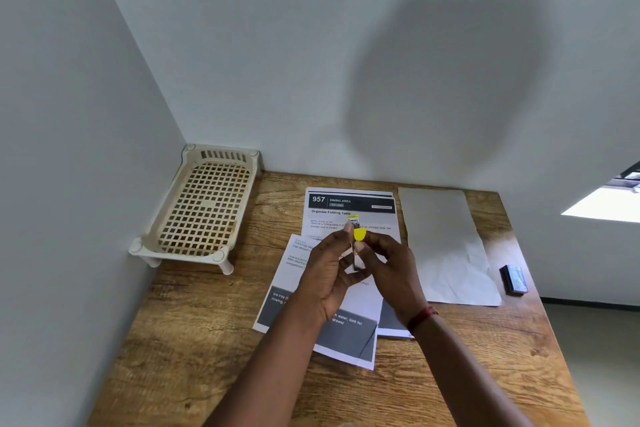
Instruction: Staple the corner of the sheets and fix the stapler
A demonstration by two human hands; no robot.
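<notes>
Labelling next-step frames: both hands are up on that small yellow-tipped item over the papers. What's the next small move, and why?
Probably pull the two hands slightly apart. The left hand and right hand both pinch the small yellow-tipped item, held in the air above the printed paper sheets on the wooden table; what it is stays unclear.

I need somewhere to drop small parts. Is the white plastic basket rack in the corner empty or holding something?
Empty. The basket rack stands upright on its legs against the wall, and only its bare grid floor shows.
</notes>
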